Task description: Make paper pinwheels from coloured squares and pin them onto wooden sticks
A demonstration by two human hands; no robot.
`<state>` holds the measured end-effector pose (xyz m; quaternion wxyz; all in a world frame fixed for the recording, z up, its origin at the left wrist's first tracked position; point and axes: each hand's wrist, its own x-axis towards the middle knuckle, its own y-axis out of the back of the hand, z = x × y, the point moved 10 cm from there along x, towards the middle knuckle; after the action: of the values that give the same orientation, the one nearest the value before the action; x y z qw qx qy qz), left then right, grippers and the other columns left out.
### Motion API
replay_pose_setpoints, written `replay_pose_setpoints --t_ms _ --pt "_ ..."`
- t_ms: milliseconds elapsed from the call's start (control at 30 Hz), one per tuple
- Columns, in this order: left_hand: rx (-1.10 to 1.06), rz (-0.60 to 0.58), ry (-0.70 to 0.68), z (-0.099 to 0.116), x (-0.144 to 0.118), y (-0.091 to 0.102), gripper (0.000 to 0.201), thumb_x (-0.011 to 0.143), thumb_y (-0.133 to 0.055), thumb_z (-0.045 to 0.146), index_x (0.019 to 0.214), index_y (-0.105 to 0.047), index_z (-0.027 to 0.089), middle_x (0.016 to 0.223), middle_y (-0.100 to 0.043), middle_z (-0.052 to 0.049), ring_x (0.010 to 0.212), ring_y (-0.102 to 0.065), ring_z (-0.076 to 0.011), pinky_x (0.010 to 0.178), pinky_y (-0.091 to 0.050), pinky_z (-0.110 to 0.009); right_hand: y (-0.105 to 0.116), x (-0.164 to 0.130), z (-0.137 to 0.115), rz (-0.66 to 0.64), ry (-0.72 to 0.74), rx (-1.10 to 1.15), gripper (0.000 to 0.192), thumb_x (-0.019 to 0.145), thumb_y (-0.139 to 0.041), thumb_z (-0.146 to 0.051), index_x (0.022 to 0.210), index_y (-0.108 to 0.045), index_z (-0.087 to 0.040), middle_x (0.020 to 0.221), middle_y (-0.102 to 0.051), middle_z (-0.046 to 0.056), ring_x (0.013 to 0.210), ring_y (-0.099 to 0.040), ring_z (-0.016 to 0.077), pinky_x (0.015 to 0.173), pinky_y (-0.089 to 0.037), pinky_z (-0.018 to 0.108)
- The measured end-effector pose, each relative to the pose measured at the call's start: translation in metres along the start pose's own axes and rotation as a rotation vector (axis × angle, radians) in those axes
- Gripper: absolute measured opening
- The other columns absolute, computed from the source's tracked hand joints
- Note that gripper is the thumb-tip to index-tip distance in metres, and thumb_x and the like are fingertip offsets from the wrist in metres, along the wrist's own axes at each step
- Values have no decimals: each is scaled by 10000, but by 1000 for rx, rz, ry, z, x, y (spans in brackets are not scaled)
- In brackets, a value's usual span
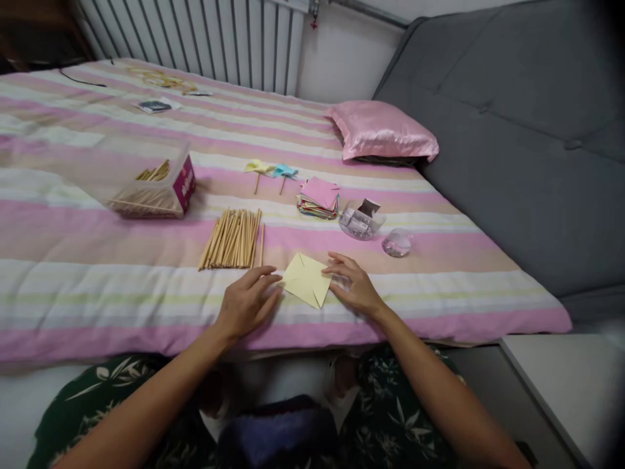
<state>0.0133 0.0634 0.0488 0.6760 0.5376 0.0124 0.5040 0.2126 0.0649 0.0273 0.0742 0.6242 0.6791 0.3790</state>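
Note:
A square of pale yellow paper lies flat on the striped bedspread, one corner pointing toward me, with slits cut inward from its corners. My left hand is at its left corner, fingers apart and the fingertips at or just beside the paper. At the right corner, my right hand rests with spread fingers, the fingertips touching the paper's edge. Just beyond my left hand is a bundle of thin wooden sticks, with one stick lying apart. Farther back lie a yellow pinwheel and a blue pinwheel on sticks.
A stack of coloured paper squares sits beyond the paper. Right of it are a clear tub of small items and a small round container. A plastic box of sticks stands left. Behind lies a pink pillow.

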Motion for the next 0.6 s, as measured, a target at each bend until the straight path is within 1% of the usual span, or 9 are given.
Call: replay_pose_setpoints --t_ms 100,167,200,267,333,367,433,533,600 --pt "-8 -139 -117 19 4 -20 369 840 -510 296 1188 -547 180 1264 -553 -125 1185 -485 -252 986 -398 -419 8 -4 -6 42 -6 -56 349 693 -614 -109 1017 -651 -235 1291 -480 86 1167 -461 236 990 -381 430" --pt "-7 -237 -173 27 5 -33 450 852 -493 328 1279 -473 186 1349 -484 -116 1275 -389 -257 1031 -344 -443 12 -7 -9 60 -10 -117 285 686 -637 -124 942 -676 -244 1155 -553 78 1111 -484 244 948 -404 422" --pt "-1 -281 -189 30 5 -40 481 859 -482 346 1311 -440 190 1380 -450 -111 1304 -347 -255 1046 -322 -448 14 -8 -10 62 -22 -140 247 691 -641 -134 907 -685 -243 1051 -581 72 1036 -519 236 897 -430 399" --pt "22 -359 -201 32 3 -52 514 872 -457 376 1347 -394 192 1414 -404 -106 1334 -290 -248 1068 -281 -453 13 -10 -6 22 -65 -146 191 721 -627 -151 878 -694 -238 840 -585 40 809 -563 186 746 -467 324" --pt "45 -414 -197 31 1 -62 519 883 -432 394 1359 -378 195 1421 -390 -102 1343 -269 -240 1084 -244 -451 7 -11 0 -54 -111 -125 186 752 -609 -167 905 -692 -231 723 -564 7 629 -529 135 611 -441 261" --pt "49 -430 -193 30 0 -65 517 886 -424 399 1360 -376 199 1421 -391 -99 1344 -267 -236 1089 -229 -449 4 -12 2 -95 -124 -119 194 761 -605 -174 925 -690 -232 698 -563 -3 587 -511 121 573 -421 243" --pt "40 -441 -178 28 -1 -68 511 888 -419 405 1359 -379 210 1419 -393 -93 1341 -273 -229 1095 -214 -443 -2 -12 4 -142 -125 -133 216 765 -610 -186 958 -689 -243 687 -573 -9 575 -508 112 548 -398 226" --pt "4 -431 -164 27 -1 -67 498 884 -430 399 1347 -396 220 1411 -410 -87 1335 -288 -228 1093 -221 -448 -8 -10 2 -158 -96 -163 248 766 -609 -184 984 -692 -268 692 -598 -8 585 -523 111 543 -388 216" --pt "-42 -395 -145 27 1 -61 469 886 -436 367 1328 -423 211 1400 -427 -92 1330 -301 -227 1086 -243 -450 -11 -8 1 -147 -85 -161 243 766 -605 -181 968 -703 -276 684 -614 -6 574 -528 110 535 -387 215"
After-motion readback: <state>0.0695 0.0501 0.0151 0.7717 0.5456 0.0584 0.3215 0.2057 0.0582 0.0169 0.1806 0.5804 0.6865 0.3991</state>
